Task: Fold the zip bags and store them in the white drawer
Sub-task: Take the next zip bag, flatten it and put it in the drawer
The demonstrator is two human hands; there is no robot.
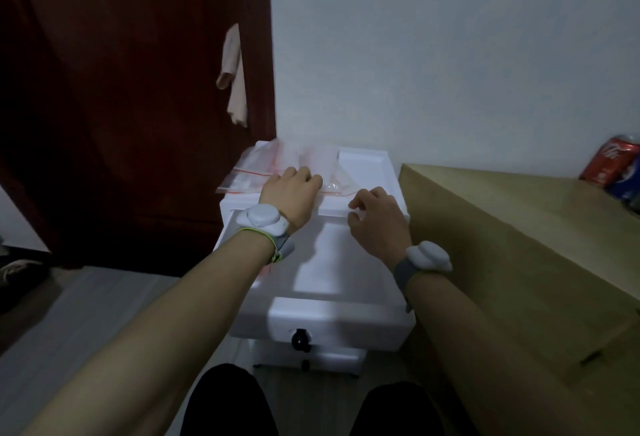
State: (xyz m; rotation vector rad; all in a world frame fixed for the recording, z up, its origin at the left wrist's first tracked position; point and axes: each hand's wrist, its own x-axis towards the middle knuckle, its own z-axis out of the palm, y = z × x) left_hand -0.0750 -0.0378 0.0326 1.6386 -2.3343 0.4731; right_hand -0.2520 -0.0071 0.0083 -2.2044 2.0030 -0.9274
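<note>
Clear zip bags (263, 163) with red seal strips lie in a loose pile on top of the white drawer unit (367, 172), some hanging over its left edge. My left hand (292, 189) rests on the pile with fingers curled down over a bag. My right hand (375, 217) pinches the near edge of a clear bag (341, 184) that lies between the two hands. The top white drawer (325, 326) stands pulled out toward me, with a dark round knob (300, 340) on its front.
A large cardboard box (519, 255) stands close on the right, with a red soda can (611, 162) at its far end. A dark red wardrobe (138, 89) with a hanging cloth (235, 79) fills the left. My knees are at the bottom.
</note>
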